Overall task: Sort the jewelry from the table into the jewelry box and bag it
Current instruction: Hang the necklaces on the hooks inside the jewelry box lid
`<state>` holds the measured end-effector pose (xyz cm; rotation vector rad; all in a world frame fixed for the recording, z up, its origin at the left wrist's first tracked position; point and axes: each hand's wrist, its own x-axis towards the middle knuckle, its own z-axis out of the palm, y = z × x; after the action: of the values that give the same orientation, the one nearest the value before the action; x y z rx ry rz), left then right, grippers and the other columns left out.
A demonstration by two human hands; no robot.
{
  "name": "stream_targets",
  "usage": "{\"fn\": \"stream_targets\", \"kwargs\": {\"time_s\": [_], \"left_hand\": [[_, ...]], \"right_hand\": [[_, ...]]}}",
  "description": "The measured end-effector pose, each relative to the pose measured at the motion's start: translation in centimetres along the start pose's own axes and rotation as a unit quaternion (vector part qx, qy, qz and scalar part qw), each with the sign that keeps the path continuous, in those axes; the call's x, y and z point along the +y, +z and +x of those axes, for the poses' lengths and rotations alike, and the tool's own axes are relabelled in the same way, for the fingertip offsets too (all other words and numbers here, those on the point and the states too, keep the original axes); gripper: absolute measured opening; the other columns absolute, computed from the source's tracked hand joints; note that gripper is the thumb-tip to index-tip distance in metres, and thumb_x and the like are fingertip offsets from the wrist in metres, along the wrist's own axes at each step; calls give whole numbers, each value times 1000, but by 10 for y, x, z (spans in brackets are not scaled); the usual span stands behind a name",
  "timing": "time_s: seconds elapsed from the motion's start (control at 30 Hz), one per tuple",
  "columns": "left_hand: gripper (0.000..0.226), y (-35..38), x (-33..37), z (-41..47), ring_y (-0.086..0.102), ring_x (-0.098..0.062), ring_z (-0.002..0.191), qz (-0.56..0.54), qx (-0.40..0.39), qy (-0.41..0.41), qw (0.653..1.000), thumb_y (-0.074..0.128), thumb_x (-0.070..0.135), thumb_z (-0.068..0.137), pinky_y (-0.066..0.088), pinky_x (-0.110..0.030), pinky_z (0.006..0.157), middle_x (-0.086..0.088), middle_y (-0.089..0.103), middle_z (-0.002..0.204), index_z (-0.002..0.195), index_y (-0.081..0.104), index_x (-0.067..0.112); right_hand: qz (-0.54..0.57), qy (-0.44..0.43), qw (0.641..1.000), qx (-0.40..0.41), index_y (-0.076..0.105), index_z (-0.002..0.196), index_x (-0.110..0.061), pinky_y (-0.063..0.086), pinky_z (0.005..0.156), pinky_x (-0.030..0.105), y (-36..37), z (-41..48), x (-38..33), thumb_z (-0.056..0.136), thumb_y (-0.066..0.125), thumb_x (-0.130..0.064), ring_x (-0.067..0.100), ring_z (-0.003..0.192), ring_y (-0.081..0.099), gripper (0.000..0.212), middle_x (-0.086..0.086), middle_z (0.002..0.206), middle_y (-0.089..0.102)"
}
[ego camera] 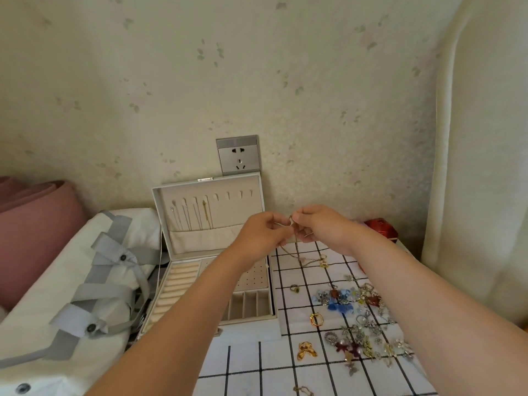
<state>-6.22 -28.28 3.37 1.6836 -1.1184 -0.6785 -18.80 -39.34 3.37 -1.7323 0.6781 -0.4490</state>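
Both my hands are raised over the table's far edge, pinching a thin necklace chain [297, 250] near its clasp. My left hand [264, 231] grips it from the left and my right hand [320, 227] from the right. The chain hangs down to a gold pendant [323, 262] resting on the checked cloth. The open white jewelry box [213, 322] stands left of the hands, its lid upright with several chains hanging inside. Loose jewelry [363, 318] lies in a pile on the right: brooches, a gold ring [316, 319], a gold bow [306, 350]. A white bag with grey straps [85, 284] lies at the left.
The white cloth with black grid lines [257, 364] covers the table. A wall socket [238, 155] is behind the box. A small red box [381, 227] sits at the far right edge. A pink cushion [31, 232] lies far left, a pale curtain [483, 167] at right.
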Motion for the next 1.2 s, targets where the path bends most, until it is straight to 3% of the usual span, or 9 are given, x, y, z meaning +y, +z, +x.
{"fn": "stream_targets", "kwargs": {"time_s": [0.07, 0.17, 0.3, 0.43, 0.53, 0.67, 0.9, 1.03, 1.2], "left_hand": [[10, -7, 8, -1, 58, -12, 66, 1, -1, 1, 1000, 67, 17, 91, 54, -29, 74, -3, 65, 77, 96, 69, 9], [21, -17, 21, -1, 54, -14, 68, 9, 3, 0, 1000, 63, 24, 93, 50, -33, 77, -1, 59, 70, 88, 69, 5], [14, -25, 38, -7, 50, -15, 61, -63, 3, 2, 998, 61, 21, 94, 56, -42, 85, 0, 52, 66, 88, 64, 9], [13, -34, 56, -15, 40, -12, 52, -120, 20, 10, 993, 59, 21, 96, 56, -34, 63, 3, 44, 63, 89, 63, 11], [13, -46, 69, -18, 36, -10, 49, -109, 45, 30, 993, 58, 24, 97, 40, -26, 50, 7, 42, 60, 88, 62, 15], [15, -65, 79, -22, 36, -8, 47, -38, 65, 69, 995, 60, 25, 95, 32, -22, 46, 11, 42, 56, 82, 63, 19], [14, -106, 87, -34, 37, -8, 46, 21, 99, 112, 989, 64, 23, 92, 32, -20, 43, 12, 44, 54, 79, 66, 18], [17, -135, 85, -38, 36, -12, 51, 13, 117, 122, 986, 65, 24, 91, 31, -23, 45, 5, 43, 60, 75, 67, 22], [14, -155, 64, -39, 39, -3, 48, 56, 142, 138, 979, 66, 24, 91, 35, -18, 50, 13, 46, 53, 79, 69, 17]], "right_hand": [[34, -7, 999, -11, 64, 95, -11, 50, 84, 38, 0, -2, -6, 106, 46, -21, 20, 83, 57, 23, 5, 86, 64], [103, -8, 994, -36, 59, 91, -12, 52, 78, 37, 2, -5, -16, 106, 45, -20, 21, 73, 56, 22, 4, 73, 61], [126, -14, 990, -61, 55, 94, -16, 42, 58, 32, 5, -11, -28, 105, 47, -23, 13, 51, 36, 16, -2, 62, 40], [80, -32, 995, -56, 67, 110, -13, 22, 47, 24, 3, -21, -41, 101, 55, -33, 10, 50, 23, 25, -6, 61, 29], [59, -54, 995, -51, 73, 108, -15, 19, 46, 24, 4, -26, -52, 96, 63, -33, 11, 49, 22, 23, -6, 58, 26], [67, -83, 994, -39, 76, 98, -16, 19, 49, 25, 10, -26, -64, 100, 58, -31, 13, 50, 22, 23, -4, 56, 26], [140, -130, 980, -62, 74, 109, -6, 34, 51, 29, 35, -20, -91, 106, 43, -23, 15, 51, 39, 35, 2, 63, 50], [133, -154, 977, -64, 75, 109, -11, 21, 48, 27, 52, -17, -109, 105, 45, -23, 13, 51, 26, 33, -2, 62, 38], [37, -159, 987, 11, 78, 97, -23, 20, 47, 26, 78, -7, -111, 99, 60, -29, 13, 48, 23, 19, -6, 53, 31]]}}
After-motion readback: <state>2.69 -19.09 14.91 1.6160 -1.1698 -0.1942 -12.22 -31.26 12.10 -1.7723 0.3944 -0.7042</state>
